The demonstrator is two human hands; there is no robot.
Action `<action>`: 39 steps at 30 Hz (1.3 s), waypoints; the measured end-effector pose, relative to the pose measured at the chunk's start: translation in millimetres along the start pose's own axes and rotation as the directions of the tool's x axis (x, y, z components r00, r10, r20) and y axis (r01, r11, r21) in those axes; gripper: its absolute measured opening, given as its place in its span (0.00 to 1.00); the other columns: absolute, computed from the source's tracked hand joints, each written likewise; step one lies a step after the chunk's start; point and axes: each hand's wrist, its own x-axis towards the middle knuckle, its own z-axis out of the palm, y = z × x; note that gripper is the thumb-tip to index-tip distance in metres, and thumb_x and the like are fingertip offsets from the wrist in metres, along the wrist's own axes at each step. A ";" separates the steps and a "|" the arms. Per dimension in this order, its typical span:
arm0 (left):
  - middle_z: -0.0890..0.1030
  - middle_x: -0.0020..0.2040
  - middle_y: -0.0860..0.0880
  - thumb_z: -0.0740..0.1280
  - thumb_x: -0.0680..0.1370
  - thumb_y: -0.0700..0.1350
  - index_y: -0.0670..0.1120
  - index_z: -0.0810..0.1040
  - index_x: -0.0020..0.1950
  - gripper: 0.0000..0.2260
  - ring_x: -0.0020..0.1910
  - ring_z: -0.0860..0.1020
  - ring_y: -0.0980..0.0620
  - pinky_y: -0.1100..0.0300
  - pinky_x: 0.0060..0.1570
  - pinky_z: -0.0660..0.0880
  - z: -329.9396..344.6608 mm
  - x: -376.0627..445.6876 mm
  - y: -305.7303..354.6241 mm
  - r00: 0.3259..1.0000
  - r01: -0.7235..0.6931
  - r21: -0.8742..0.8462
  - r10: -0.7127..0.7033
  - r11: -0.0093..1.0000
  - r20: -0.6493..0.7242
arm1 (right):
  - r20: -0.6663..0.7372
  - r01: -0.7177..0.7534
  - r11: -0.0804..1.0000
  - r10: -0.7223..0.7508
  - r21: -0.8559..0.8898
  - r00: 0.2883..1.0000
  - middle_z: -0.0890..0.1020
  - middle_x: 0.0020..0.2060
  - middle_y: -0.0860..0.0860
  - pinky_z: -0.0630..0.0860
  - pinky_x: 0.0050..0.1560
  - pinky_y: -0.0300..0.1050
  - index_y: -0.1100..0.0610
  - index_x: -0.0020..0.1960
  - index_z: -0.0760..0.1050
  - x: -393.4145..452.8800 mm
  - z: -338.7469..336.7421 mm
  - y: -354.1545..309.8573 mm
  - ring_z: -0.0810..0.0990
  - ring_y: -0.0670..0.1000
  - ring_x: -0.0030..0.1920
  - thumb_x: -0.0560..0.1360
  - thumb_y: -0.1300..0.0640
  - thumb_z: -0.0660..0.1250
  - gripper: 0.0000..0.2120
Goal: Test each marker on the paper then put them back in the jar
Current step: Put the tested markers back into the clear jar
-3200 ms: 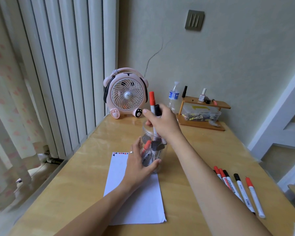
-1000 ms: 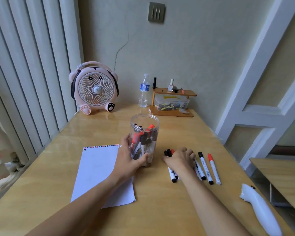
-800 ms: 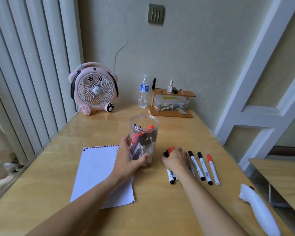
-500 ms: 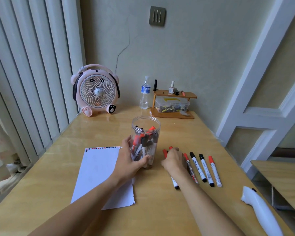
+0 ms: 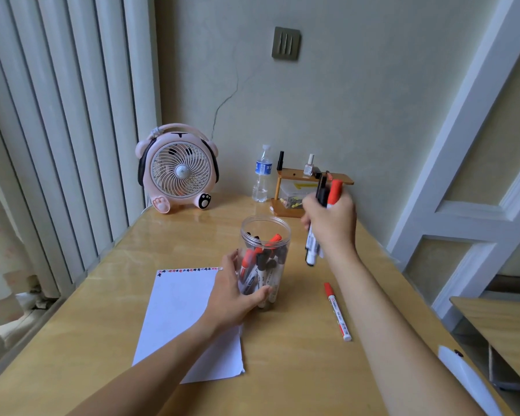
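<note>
A clear plastic jar (image 5: 265, 235) stands open on the wooden table (image 5: 288, 370), with several red- and black-capped markers inside. My left hand (image 5: 233, 298) grips its lower left side. My right hand (image 5: 332, 226) is raised to the right of the jar's rim and holds a bunch of markers (image 5: 312, 244) upright, a red cap and black caps sticking out above the fist. One red-capped marker (image 5: 337, 311) lies on the table to the right of the jar. A white sheet of paper (image 5: 180, 313) lies left of the jar, partly under my left forearm.
A pink fan (image 5: 177, 171) stands at the back left, a water bottle (image 5: 261, 175) and a small wooden shelf (image 5: 300, 190) at the back wall. A white object (image 5: 469, 382) lies at the table's right front edge. A radiator runs along the left.
My right hand gathered the markers lying right of the jar and lifted them off the table to beside the jar's rim. One red-capped marker stayed on the table. My left hand kept hold of the jar.
</note>
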 end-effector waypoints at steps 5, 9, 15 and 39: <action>0.73 0.67 0.61 0.79 0.68 0.57 0.52 0.61 0.74 0.41 0.66 0.72 0.67 0.70 0.62 0.70 -1.0 1.5 -3.2 1.000 -0.004 0.017 0.004 1.000 0.009 | 0.045 0.135 0.919 -0.163 0.370 0.986 0.81 0.39 0.56 0.79 0.38 0.48 0.53 0.49 0.70 7.4 32.4 -30.1 0.79 0.52 0.33 0.78 0.62 0.70 0.09; 0.73 0.68 0.58 0.79 0.68 0.58 0.52 0.62 0.74 0.41 0.68 0.72 0.63 0.63 0.65 0.70 -2.9 2.5 -4.1 1.000 -0.014 0.044 0.013 0.999 0.018 | 0.063 0.125 0.887 -0.170 0.445 0.983 0.77 0.40 0.53 0.79 0.43 0.43 0.56 0.51 0.69 -2.2 59.4 -24.9 0.78 0.49 0.36 0.80 0.62 0.71 0.09; 0.75 0.65 0.58 0.80 0.68 0.58 0.54 0.63 0.70 0.38 0.65 0.73 0.62 0.68 0.58 0.71 -6.5 5.4 -4.0 0.999 -0.011 0.062 0.008 0.998 0.042 | 0.255 -0.062 0.955 -0.014 0.290 0.967 0.83 0.44 0.52 0.82 0.58 0.56 0.59 0.59 0.74 -10.9 76.0 -1.6 0.85 0.55 0.46 0.74 0.62 0.76 0.17; 0.74 0.66 0.57 0.81 0.70 0.53 0.51 0.63 0.72 0.37 0.65 0.71 0.67 0.76 0.58 0.68 -5.3 4.4 -8.1 0.999 -0.030 0.053 0.028 0.998 0.037 | 0.407 -0.144 0.968 0.049 0.206 0.912 0.83 0.43 0.56 0.81 0.59 0.53 0.58 0.50 0.77 -0.8 70.0 -3.9 0.85 0.58 0.49 0.74 0.60 0.77 0.10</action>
